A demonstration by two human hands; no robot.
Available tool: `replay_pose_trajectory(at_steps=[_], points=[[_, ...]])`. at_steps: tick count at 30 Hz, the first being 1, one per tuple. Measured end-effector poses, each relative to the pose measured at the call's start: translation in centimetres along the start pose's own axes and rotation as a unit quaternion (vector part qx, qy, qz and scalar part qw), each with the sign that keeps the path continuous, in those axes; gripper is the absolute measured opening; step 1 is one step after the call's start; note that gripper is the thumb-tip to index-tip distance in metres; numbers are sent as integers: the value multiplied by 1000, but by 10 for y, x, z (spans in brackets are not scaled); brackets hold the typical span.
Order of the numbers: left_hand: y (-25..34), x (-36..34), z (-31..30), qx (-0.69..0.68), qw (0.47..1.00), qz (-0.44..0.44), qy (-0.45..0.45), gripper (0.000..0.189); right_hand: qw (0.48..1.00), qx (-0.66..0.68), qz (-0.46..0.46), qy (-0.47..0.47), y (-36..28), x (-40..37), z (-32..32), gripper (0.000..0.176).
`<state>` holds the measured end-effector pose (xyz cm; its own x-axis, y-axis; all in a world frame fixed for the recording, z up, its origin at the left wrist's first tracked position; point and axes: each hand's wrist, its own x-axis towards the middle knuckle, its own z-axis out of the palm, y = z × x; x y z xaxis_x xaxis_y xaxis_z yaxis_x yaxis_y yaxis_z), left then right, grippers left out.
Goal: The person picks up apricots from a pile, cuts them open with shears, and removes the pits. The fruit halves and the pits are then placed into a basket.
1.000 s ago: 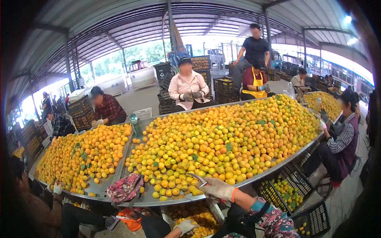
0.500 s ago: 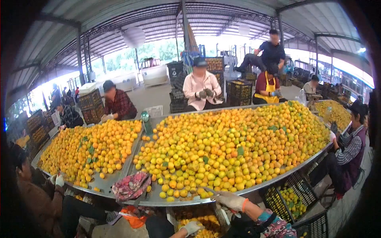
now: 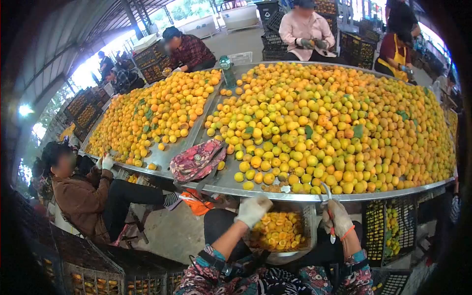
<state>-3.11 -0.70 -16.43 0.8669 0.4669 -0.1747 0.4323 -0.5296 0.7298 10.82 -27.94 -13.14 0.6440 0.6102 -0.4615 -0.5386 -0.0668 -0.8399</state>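
My left hand [image 3: 251, 211], in a pale work glove, is raised over the near edge of the crate of cut fruit [image 3: 279, 233]. Its fingers are closed together, with brownish tips; what they hold, if anything, is hard to make out. Gloved too, my right hand [image 3: 338, 220] is wrapped around a metal tool [image 3: 325, 189] with a thin curved blade pointing up and a red and silver end below the fist. Above both hands lies a large heap of yellow-orange apricot-like fruit [image 3: 319, 132] on a metal sorting table [image 3: 275, 193].
A pink patterned cloth bag [image 3: 197, 160] lies on the table's near rim beside a divider. A green bottle [image 3: 227, 73] stands farther back. Black crates [image 3: 391, 228] flank my right side; an orange bag [image 3: 196, 202] lies left. Co-workers sit around the table, one in brown [image 3: 81, 196] nearby.
The view has swung left and down. My left hand has risen from the crate of cut fruit; my right hand has drawn back from the heap, its blade now upright.
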Motion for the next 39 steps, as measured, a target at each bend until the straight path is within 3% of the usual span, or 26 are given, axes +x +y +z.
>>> replay_pose_trajectory(at_steps=[1,3,5,6,9,11,15,18,19,21,22,24,25,26,29,30,33,34,37,38,39], points=[[5,7,-22,97,992,12,83,29,1000,12,-9,-9,5,5,-3,34],[-3,36,-50,71,977,-23,201,29,999,50,-12,-16,18,16,-6,33],[-21,78,-61,128,958,30,255,30,998,53,-29,-4,42,30,-16,33],[-15,94,-64,186,955,26,229,31,999,2,-30,-30,33,24,-11,33],[0,139,-54,339,928,18,152,35,994,14,-37,-105,27,23,-8,32],[-12,164,-43,417,902,11,108,37,998,8,-43,-55,31,28,-11,31],[-21,182,-35,407,906,48,110,40,996,75,-47,-20,36,37,-22,32],[-19,162,-50,196,972,64,113,39,993,90,-73,-6,34,33,-16,32],[-18,155,-48,26,992,68,107,39,994,81,-80,2,27,30,-9,31],[-25,136,-41,-310,945,64,85,37,995,41,-88,7,10,30,15,30],[-25,126,-30,-193,968,70,147,30,996,10,-86,8,-2,30,32,30],[-33,121,-22,3,981,141,129,26,996,11,-89,-7,-8,30,57,28],[-38,123,-21,103,971,179,123,24,990,-33,-135,32,-2,40,66,27],[-45,125,-8,138,968,170,122,24,992,-8,-122,18,-4,41,71,27],[-15,100,-7,39,965,144,214,30,992,43,-107,40,-7,35,76,27],[-6,96,-14,34,985,117,120,39,991,57,-109,53,-7,36,75,28],[22,73,-18,203,974,101,-17,49,990,28,-114,80,4,33,68,29],[12,72,-8,176,978,110,-24,60,992,34,-92,80,4,30,68,30],[-10,75,5,51,990,134,6,64,994,8,-68,80,7,25,65,27],[-6,72,2,-87,990,111,13,62,993,-24,-82,86,7,25,66,27],[3,70,-4,-141,979,144,16,60,990,-54,-96,91,7,25,68,27]])
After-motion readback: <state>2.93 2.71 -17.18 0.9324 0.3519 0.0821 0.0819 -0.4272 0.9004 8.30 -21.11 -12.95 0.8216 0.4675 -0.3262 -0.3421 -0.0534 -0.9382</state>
